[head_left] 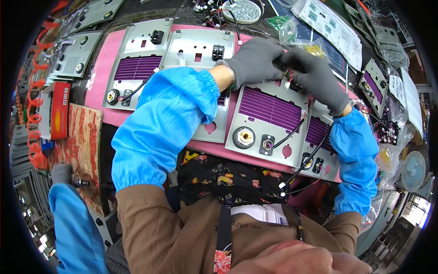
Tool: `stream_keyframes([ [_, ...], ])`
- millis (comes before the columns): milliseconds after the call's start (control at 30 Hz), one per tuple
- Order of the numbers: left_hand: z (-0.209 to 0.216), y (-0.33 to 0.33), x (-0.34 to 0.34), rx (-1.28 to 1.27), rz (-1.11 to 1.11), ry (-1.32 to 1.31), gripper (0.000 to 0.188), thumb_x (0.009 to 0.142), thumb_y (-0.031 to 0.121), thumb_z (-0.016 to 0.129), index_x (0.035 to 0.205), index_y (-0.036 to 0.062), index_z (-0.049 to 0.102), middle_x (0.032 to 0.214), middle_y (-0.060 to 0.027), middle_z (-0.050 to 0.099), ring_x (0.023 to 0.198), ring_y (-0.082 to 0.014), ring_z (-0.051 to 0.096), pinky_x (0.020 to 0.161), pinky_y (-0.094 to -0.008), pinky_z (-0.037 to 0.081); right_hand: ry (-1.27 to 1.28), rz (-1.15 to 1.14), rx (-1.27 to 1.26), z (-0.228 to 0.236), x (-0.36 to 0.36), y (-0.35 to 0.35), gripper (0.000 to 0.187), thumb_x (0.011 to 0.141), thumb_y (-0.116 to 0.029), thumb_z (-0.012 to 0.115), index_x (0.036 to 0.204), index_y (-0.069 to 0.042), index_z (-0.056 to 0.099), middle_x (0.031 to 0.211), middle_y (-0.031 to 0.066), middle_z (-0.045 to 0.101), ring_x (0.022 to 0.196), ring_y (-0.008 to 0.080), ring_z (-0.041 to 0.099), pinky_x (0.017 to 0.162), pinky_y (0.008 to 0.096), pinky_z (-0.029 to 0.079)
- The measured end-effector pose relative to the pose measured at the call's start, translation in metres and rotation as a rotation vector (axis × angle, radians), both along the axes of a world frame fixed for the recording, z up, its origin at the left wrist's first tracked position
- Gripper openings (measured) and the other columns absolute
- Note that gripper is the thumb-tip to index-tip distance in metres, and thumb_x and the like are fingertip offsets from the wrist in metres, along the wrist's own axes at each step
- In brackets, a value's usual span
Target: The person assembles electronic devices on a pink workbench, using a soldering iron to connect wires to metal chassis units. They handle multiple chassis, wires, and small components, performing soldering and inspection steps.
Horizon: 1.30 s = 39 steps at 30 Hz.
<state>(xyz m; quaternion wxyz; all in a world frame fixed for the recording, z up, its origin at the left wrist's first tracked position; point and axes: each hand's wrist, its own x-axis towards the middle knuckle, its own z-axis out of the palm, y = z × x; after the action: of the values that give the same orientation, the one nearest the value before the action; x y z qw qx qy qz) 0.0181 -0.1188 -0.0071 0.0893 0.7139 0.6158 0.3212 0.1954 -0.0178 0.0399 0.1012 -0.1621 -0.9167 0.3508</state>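
Both hands, in grey gloves, meet at the top of a metal panel (235,132) with a purple grille (269,108). My left hand (255,61) lies over the panel's upper part, its fingers curled; what they hold, if anything, is hidden. My right hand (319,77) pinches a small part with thin red wires (289,75) close to the left fingertips. On the panel's lower end sit a round brass-centred fitting (244,137) and a square socket (267,144) with a black cable (289,133). Blue sleeves cover both forearms.
More panels (191,41) lie side by side on a pink mat (98,89). Behind stand a round tray of small metal parts (244,11) and loose wires. At left are a coiled red hose (34,98), a red box (59,110) and another person's gloved hand (61,173).
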Motion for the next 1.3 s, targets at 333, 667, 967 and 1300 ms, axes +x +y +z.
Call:
stream_keyframes([
  [333,0.013,-0.006,0.008,-0.037,0.033,-0.055,0.029,0.073,0.033,0.076,0.095,0.0132,0.073,0.097,-0.0077,0.064,0.099,-0.0284,0.060,0.087,-0.0397,0.047,0.090,-0.048,0.498,0.016,0.013,-0.042,0.024,0.074,0.000,0.066,0.095,-0.012,0.067,0.097,0.0071,0.064,0.093,0.0267,0.063,0.076,0.0370,0.051],
  [667,0.013,-0.012,0.010,-0.015,0.047,-0.030,0.021,0.075,0.029,0.075,0.091,0.0163,0.075,0.098,-0.0052,0.065,0.099,-0.0276,0.058,0.090,-0.0393,0.044,0.194,-0.153,0.414,0.023,0.030,-0.050,0.028,0.081,-0.004,0.060,0.107,-0.008,0.067,0.092,0.0096,0.065,0.093,0.0269,0.063,0.081,0.0377,0.050],
  [967,0.015,-0.009,0.014,0.049,-0.004,-0.048,0.024,0.074,0.030,0.075,0.093,0.0150,0.075,0.096,-0.0056,0.065,0.097,-0.0272,0.060,0.088,-0.0396,0.045,-0.072,-0.353,-0.132,0.013,0.024,-0.019,0.019,0.080,-0.018,0.071,0.092,-0.004,0.073,0.081,0.0083,0.068,0.070,0.0171,0.065,0.066,0.0320,0.052],
  [1300,0.017,-0.013,0.013,0.012,0.029,-0.007,0.022,0.074,0.030,0.074,0.092,0.0163,0.076,0.092,-0.0042,0.065,0.095,-0.0264,0.060,0.089,-0.0397,0.043,-0.255,-0.351,-0.333,0.022,0.010,-0.005,0.018,0.081,-0.017,0.072,0.086,0.000,0.073,0.069,0.0070,0.070,0.060,0.0115,0.064,0.057,0.0270,0.051],
])
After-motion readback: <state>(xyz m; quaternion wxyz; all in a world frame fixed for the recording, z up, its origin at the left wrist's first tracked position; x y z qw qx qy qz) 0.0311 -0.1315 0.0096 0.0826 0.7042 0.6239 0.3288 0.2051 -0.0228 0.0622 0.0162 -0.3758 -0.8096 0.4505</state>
